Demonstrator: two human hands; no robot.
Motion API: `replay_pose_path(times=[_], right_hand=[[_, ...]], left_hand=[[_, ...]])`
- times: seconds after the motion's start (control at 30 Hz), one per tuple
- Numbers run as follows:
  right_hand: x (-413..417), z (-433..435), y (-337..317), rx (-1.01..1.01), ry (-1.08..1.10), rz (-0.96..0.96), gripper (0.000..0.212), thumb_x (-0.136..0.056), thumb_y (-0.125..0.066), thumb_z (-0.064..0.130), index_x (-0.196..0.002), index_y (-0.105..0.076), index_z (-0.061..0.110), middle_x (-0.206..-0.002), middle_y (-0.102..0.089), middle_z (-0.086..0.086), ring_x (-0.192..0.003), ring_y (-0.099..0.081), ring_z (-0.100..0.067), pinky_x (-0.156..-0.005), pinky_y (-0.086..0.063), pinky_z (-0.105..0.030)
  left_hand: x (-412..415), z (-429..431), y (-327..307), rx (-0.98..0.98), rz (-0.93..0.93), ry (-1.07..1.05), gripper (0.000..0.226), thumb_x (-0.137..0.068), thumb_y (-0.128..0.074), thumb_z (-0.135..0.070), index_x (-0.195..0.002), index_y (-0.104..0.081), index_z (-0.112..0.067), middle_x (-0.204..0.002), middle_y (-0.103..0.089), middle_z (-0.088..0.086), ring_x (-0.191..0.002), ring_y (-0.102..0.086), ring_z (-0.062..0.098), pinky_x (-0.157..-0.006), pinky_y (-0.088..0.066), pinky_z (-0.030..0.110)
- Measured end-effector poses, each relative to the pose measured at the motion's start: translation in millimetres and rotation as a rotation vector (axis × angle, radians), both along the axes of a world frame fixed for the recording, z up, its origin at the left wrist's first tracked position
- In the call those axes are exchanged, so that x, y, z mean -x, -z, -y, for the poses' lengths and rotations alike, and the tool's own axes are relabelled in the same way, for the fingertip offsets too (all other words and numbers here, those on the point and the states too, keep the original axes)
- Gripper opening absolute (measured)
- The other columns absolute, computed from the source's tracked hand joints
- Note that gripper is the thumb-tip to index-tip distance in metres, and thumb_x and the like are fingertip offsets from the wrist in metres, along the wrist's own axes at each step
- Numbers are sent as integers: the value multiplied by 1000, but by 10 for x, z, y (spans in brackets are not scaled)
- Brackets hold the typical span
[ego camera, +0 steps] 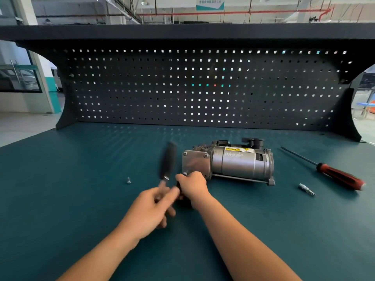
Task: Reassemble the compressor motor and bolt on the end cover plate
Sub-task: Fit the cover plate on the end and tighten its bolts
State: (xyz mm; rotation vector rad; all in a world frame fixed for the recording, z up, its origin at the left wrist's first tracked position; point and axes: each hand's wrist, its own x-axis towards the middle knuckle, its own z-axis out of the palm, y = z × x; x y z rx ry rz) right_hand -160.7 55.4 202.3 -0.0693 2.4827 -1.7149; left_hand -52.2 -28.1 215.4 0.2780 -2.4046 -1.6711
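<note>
Benchtop (81, 199): compressor (233, 163) just beyond right grip (191, 186).

A: What stands behind the green bench top (81, 159)?
B: A black pegboard (203, 88) with square holes, under a dark shelf (182, 31).
A: And at the right side?
B: A screwdriver (328, 171) with a red and black handle lies there. Near it lies a small metal bit (306, 189).

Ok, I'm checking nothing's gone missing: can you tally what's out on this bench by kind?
compressor motor: 1
red-handled screwdriver: 1
black-handled tool, blurred, held in the left hand: 1
loose bolt: 1
socket bit: 1
Total: 5
</note>
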Motion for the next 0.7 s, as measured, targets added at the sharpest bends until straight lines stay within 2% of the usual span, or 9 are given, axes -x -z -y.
replay_pose_path(times=[0.1, 0.17, 0.23, 0.33, 0.47, 0.53, 0.6, 0.63, 0.7], right_hand=[[-31, -3, -39, 306, -1, 186, 24, -90, -51, 10, -67, -51, 4, -40, -54, -4, -30, -48, -14, -37, -38, -19], [-46, 4, -74, 420, -19, 259, 22, -93, -49, 9, -73, -51, 2, -37, -55, -2, -27, -48, -12, -33, -36, -15], [-52, 11, -93, 445, -35, 277, 23, -95, -45, 10, -74, -51, 2, -38, -55, -3, -27, -48, -12, -32, -35, -13], [-68, -14, -59, 309, -45, 191, 30, -94, -46, 15, -69, -53, 2, -42, -56, -3, -27, -48, -12, -32, -34, -13], [-29, -48, -2, 120, -5, 21, 29, -86, -63, 28, -68, -55, 6, -63, -56, -4, -57, -53, -16, -43, -37, -19], [0, -43, 20, -58, -1, -32, 39, -85, -63, 32, -56, -48, 11, -60, -49, -2, -69, -50, -18, -56, -34, -22], [13, -22, 25, 0, -9, 2, 34, -87, -61, 23, -58, -48, 10, -61, -50, -4, -67, -53, -18, -58, -36, -21], [10, -10, 20, 120, -10, 59, 25, -88, -60, 17, -65, -52, 8, -64, -52, -6, -59, -55, -16, -53, -38, -19], [-16, 10, -7, 340, 0, 186, 12, -88, -59, 10, -79, -54, 4, -67, -52, -9, -45, -53, -16, -42, -41, -20]], left_hand=[[6, 38, -93, -914, 192, 24, 42, -92, -44, -49, -85, -56, -10, -53, -59, 1, -31, -39, 5, -33, -39, 15], [5, 87, -148, -1163, 189, 35, 31, -92, -48, -41, -81, -48, -12, -51, -51, -1, -29, -36, 3, -32, -37, 13], [20, 113, -145, -1018, 165, 43, 20, -93, -48, -29, -82, -46, -13, -48, -44, -3, -30, -33, 4, -32, -34, 13], [16, 123, -56, -251, 19, 20, 5, -95, -48, -17, -99, -50, -14, -48, -51, -4, -35, -40, 7, -38, -37, 19], [-48, 124, 67, 742, -154, 90, 26, -91, -49, -33, -114, -39, -38, -88, -62, -10, -75, -59, 7, -67, -44, 24], [-71, 90, 113, 1000, -207, 126, 36, -91, -44, -37, -124, -31, -40, -107, -57, -12, -95, -59, 14, -75, -44, 28], [-56, 90, 124, 979, -229, 104, 38, -92, -43, -39, -127, -29, -39, -105, -59, -12, -93, -60, 15, -74, -45, 30], [-51, 79, 116, 823, -238, 70, 36, -93, -44, -39, -127, -32, -36, -96, -61, -11, -84, -61, 13, -71, -45, 29], [-47, -6, 65, 277, -159, 24, 27, -96, -45, -33, -121, -45, -24, -73, -64, -6, -57, -57, 9, -56, -46, 23]])
